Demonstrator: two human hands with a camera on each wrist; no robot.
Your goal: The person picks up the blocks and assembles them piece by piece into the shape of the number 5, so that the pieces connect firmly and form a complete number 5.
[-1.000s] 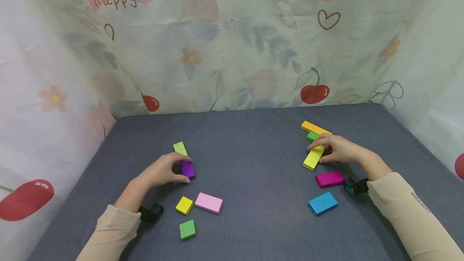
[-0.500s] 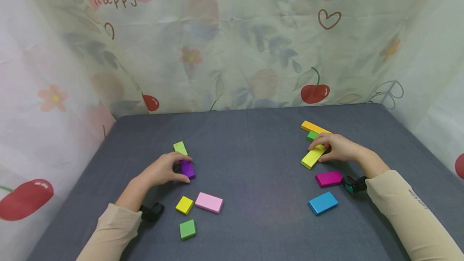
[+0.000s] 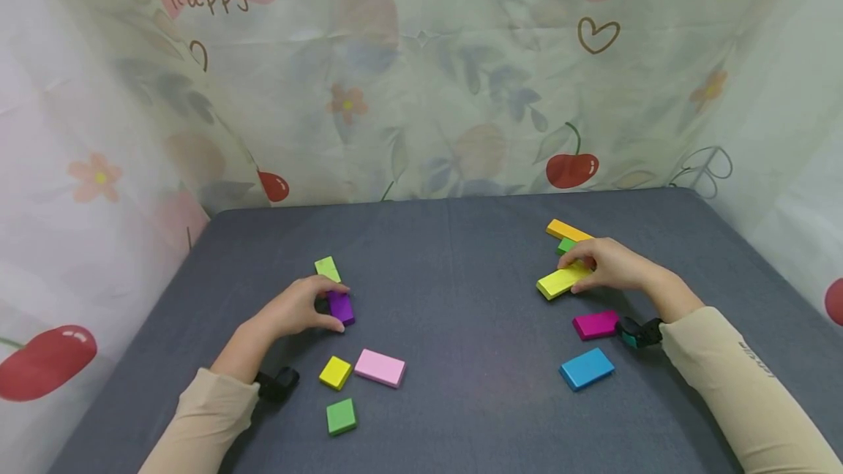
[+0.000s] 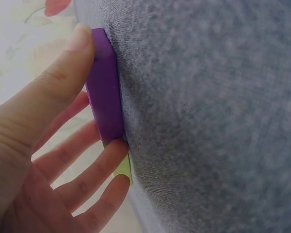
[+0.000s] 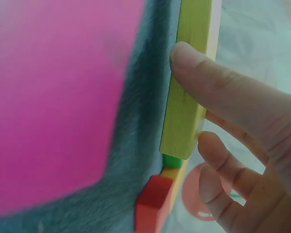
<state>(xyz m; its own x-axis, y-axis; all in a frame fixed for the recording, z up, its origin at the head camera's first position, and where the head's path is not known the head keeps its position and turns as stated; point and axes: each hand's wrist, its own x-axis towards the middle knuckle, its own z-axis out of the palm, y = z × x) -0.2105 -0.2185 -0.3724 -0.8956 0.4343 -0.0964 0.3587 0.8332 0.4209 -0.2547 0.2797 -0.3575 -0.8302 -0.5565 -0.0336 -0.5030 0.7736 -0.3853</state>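
Long yellow block (image 3: 562, 280) swung flatter, right hand (image 3: 609, 265) pinching it, left hand (image 3: 294, 309) gripping purple block (image 3: 340, 307)

Two groups of blocks lie on the worktop (image 3: 461, 298), well apart. On the left, the left hand (image 3: 293, 311) grips a short block (image 3: 340, 307); a small slab (image 3: 327, 268) lies just behind it, and three flat blocks (image 3: 379, 368) lie in front. On the right, the right hand (image 3: 609, 265) grips a long bar (image 3: 560, 280); another bar (image 3: 566, 230) lies behind, and two slabs (image 3: 596, 324) lie in front.
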